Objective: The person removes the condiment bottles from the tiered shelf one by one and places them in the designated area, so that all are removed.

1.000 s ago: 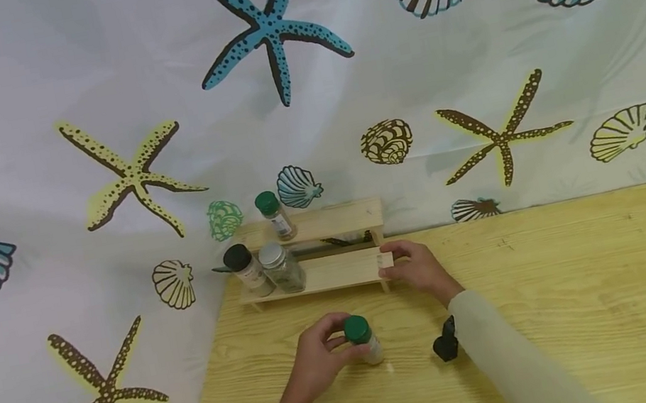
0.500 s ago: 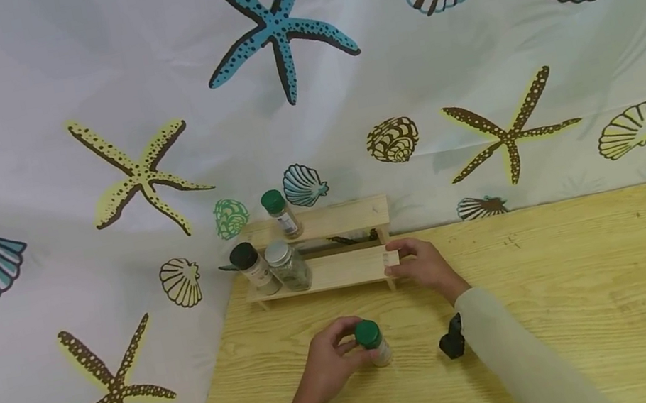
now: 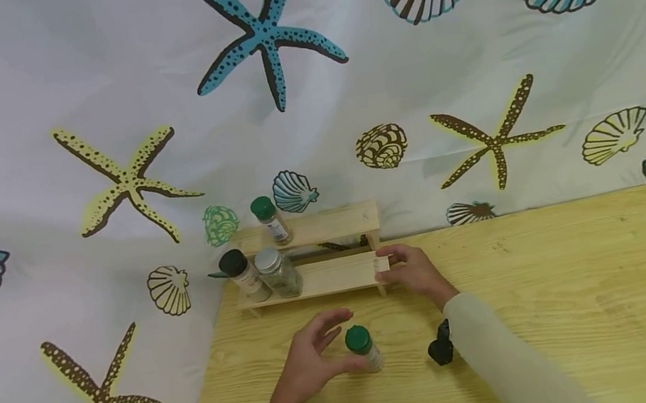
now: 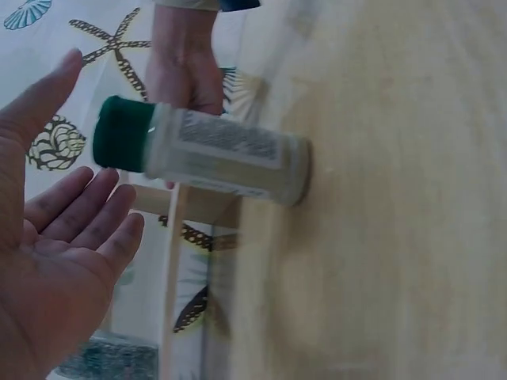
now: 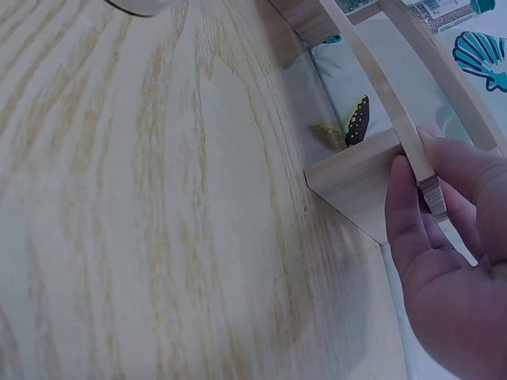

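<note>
A spice jar with a green cap (image 3: 359,340) stands upright on the table in front of the wooden two-step rack (image 3: 336,276). My left hand (image 3: 310,368) is beside it with thumb and fingers spread. In the left wrist view a gap shows between the fingers (image 4: 83,210) and the jar's pale labelled body (image 4: 222,154). My right hand (image 3: 419,274) pinches the right end of the rack's lower board (image 5: 416,150), thumb on one face and fingers on the other.
On the lower step's left end stand a black-capped jar (image 3: 245,276) and a silver-lidded glass jar (image 3: 279,274). Another green-capped jar (image 3: 271,221) stands on the upper step. A small black object (image 3: 440,348) is by the right sleeve. A shell-patterned cloth (image 3: 309,124) hangs behind the table.
The left hand's fingers have opened and come away from the green-capped jar, which stays standing on the table. The right hand keeps its pinch on the rack. The head view shifts slightly.
</note>
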Action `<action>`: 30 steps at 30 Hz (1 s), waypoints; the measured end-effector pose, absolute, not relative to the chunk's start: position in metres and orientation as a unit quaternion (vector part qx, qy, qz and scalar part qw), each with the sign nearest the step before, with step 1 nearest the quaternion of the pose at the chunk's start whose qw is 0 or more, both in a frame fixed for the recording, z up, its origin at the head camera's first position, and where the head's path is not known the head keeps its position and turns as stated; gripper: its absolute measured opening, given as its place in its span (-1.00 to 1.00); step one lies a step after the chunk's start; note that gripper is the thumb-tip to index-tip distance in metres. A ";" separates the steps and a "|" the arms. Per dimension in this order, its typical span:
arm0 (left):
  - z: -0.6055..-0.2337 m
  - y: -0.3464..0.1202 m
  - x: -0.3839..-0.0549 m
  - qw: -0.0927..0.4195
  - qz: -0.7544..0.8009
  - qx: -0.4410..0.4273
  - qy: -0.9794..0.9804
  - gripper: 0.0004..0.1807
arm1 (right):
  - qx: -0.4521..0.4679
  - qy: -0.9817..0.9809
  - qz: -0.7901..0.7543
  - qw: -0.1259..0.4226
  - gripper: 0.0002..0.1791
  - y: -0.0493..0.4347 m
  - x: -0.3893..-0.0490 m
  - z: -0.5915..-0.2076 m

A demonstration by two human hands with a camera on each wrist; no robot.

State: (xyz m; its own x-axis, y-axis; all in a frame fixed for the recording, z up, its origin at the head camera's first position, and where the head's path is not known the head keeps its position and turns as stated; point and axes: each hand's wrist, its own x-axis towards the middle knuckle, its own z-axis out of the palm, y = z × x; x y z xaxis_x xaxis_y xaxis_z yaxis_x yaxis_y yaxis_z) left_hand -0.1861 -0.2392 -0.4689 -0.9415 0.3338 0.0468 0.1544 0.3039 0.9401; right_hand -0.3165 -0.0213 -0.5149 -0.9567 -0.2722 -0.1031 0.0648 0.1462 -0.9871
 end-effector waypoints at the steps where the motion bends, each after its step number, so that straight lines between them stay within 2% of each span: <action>1: -0.465 -0.241 -0.188 0.070 0.567 0.160 0.805 -0.30 | -0.069 0.744 -0.651 0.131 -0.48 -0.023 -0.316 -0.515; 9: -0.426 -0.254 -0.212 -0.001 0.534 0.168 0.828 -0.42 | -0.062 0.741 -0.652 0.148 -0.47 -0.025 -0.318 -0.515; 14: -0.400 -0.259 -0.233 -0.034 0.525 0.172 0.833 -0.43 | -0.062 0.740 -0.653 0.148 -0.46 -0.021 -0.320 -0.515; 23: -0.356 -0.272 -0.272 -0.103 0.499 0.128 0.851 -0.41 | -0.060 0.736 -0.659 0.143 -0.53 -0.020 -0.322 -0.516; 30: -0.339 -0.288 -0.298 -0.156 0.458 0.093 0.870 -0.39 | -0.056 0.741 -0.654 0.144 -0.51 -0.020 -0.322 -0.519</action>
State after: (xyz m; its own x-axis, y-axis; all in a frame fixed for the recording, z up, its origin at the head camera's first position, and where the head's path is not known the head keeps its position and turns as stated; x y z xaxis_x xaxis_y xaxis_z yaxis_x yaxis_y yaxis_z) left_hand -0.2983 -0.2879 -0.3388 -0.9342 0.0196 0.3562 0.3045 0.5638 0.7677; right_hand -0.3222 -0.0200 -0.5189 -0.9520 -0.2721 -0.1404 0.1053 0.1394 -0.9846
